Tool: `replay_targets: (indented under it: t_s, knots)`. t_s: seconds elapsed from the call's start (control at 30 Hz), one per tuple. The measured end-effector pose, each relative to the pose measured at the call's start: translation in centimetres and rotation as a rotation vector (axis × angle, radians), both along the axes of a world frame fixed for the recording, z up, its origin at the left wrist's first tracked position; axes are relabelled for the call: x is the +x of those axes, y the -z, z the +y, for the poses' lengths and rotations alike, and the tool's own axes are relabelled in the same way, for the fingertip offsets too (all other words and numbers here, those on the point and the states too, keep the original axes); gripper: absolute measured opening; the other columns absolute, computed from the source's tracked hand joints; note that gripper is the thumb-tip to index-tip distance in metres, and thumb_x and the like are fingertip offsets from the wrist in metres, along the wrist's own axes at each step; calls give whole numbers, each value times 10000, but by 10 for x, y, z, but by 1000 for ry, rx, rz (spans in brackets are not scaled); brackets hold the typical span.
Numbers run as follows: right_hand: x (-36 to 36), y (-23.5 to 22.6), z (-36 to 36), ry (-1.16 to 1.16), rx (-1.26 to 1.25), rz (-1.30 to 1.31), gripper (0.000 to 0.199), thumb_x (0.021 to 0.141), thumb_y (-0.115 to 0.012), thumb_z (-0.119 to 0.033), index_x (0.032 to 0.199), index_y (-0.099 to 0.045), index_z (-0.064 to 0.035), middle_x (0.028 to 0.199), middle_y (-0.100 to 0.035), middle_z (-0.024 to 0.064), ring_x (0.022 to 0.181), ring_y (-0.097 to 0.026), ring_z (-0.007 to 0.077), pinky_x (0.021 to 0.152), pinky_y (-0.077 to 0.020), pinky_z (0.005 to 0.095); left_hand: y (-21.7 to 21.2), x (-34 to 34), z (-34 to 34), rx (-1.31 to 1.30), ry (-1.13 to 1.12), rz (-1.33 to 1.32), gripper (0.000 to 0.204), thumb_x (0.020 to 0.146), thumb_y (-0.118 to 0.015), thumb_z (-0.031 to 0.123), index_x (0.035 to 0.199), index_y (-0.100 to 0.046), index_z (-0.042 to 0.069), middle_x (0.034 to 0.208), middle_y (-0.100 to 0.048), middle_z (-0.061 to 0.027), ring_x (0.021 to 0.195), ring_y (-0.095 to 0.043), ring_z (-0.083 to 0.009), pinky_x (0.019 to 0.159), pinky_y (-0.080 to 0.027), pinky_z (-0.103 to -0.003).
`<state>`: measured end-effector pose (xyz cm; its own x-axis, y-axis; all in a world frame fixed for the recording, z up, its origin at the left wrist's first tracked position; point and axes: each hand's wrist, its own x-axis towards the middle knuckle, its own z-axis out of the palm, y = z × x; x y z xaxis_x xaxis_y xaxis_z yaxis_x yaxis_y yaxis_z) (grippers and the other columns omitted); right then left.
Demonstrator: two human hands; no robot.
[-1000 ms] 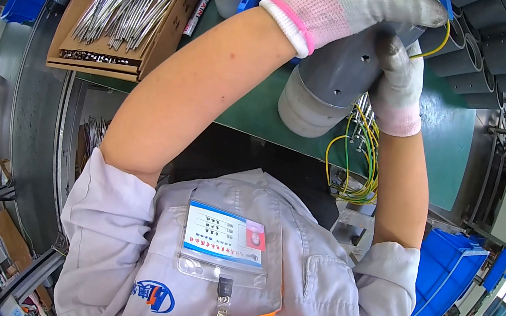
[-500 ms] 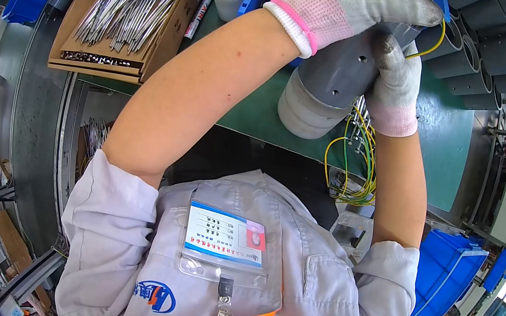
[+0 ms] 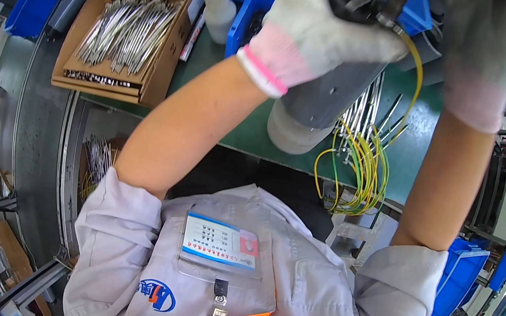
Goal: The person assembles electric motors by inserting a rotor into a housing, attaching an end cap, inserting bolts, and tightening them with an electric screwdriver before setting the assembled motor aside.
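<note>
A grey cylinder [image 3: 336,92] stands on a whitish round base [image 3: 296,135] at the near edge of the green bench. My left hand [image 3: 312,35], in a white and pink glove, is over its top, closed around a dark part with metal pieces [image 3: 357,2]; the thumb stretches across to the right. From there a yellow wire [image 3: 420,78] curves down. My right hand [image 3: 483,62], also gloved, is raised at the upper right, apart from the cylinder; motion blur hides its fingers. Beside the cylinder lie thin metal rods [image 3: 359,112] with looped yellow-green wires [image 3: 362,182] hanging over the bench edge.
On the left, a cardboard box [image 3: 166,55] holds many metal rods. A white bottle-shaped piece [image 3: 218,7], a marker pen [image 3: 191,39] and blue bins [image 3: 241,24] stand behind it. Another blue bin [image 3: 456,276] is low on the right.
My right hand has come off the grey cylinder and moved right and up. My left hand has shifted slightly left and down, and the dark part at the top now shows more.
</note>
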<state>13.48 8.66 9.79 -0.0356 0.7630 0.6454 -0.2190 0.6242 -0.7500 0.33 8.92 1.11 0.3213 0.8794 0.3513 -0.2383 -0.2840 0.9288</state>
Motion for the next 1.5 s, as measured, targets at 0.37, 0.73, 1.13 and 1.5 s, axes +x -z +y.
replay_targets:
  t_s: [0.37, 0.73, 1.13, 1.5]
  knots:
    - [-35, -32, -39, 31, -67, 145, 611, 901, -451, -490, 1157, -489, 63, 870, -604, 167, 714, -603, 212, 524, -480, 265, 23, -21, -68, 365, -184, 140, 993, 402, -916, 288, 1209, -414, 1, 1113, -553, -147, 972, -603, -282, 844, -490, -350]
    - [-39, -11, -27, 585, 135, -223, 262, 845, -570, -158, 975, -565, 69, 807, -628, 102, 678, -621, 152, 539, -515, 258, 22, -22, -68, 358, -135, 29, 987, 406, -910, 262, 1215, -428, -34, 1123, -560, -161, 1022, -585, -291, 902, -464, -363]
    - [-49, -13, -41, 521, -18, -182, 262, 858, -556, -86, 1059, -529, 79, 902, -630, 141, 737, -627, 169, 572, -519, 259, 25, -23, -72, 315, -113, 50, 1000, 409, -904, 251, 1239, -415, -18, 1119, -560, -150, 1018, -583, -274, 910, -459, -358]
    - [-54, -32, -51, 477, -207, -262, 264, 850, -564, -90, 1068, -536, 55, 868, -635, 135, 660, -610, 162, 527, -478, 239, 28, -22, -74, 329, -129, 78, 1010, 417, -911, 265, 1239, -407, -38, 1136, -547, -171, 1036, -574, -289, 926, -449, -370]
